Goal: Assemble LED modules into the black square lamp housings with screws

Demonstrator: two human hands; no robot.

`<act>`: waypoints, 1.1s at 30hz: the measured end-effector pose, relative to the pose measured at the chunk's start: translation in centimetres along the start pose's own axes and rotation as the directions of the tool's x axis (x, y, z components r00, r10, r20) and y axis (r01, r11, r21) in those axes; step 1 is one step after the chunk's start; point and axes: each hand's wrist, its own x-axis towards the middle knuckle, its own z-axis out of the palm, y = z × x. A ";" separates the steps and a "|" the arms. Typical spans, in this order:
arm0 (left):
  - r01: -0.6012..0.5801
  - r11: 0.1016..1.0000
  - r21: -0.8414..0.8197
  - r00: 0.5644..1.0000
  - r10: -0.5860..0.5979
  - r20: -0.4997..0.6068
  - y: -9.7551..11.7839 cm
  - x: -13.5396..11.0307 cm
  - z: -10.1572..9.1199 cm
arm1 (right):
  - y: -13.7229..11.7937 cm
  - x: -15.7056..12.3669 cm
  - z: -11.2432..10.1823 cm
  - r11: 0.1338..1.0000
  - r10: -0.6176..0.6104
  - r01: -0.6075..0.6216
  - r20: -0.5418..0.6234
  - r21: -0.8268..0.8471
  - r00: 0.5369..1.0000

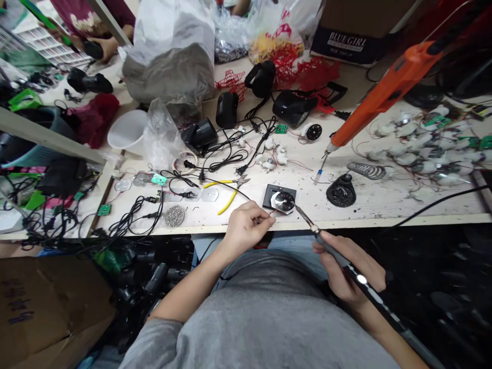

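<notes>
At the surface edge, your left fingers pinch a red wire — the round dial just right of them, your right hand gripping a soldering iron slanted at it.

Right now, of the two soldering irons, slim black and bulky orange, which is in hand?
The slim black soldering iron, in the right hand, tip at the square black plate. The orange one, off to the right, touches neither hand.

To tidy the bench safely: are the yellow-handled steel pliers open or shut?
Open: the yellow-handled steel pliers lie with their two handles spread apart in a wide V.
</notes>
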 end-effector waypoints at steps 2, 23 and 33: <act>-0.034 0.998 0.053 0.999 0.035 -0.029 0.0 0.0 0.7 | -0.1 -0.9 -0.6 0.999 0.024 -0.026 0.041 0.048 0.999; 0.002 0.984 0.180 0.998 0.010 -0.060 0.7 0.8 2.1 | 0.7 -1.7 0.3 0.985 0.166 -0.168 0.076 0.031 0.983; 0.034 0.993 0.115 0.998 -0.027 -0.061 0.3 1.2 2.4 | 1.4 -2.4 0.9 0.957 0.264 -0.271 0.078 0.104 0.961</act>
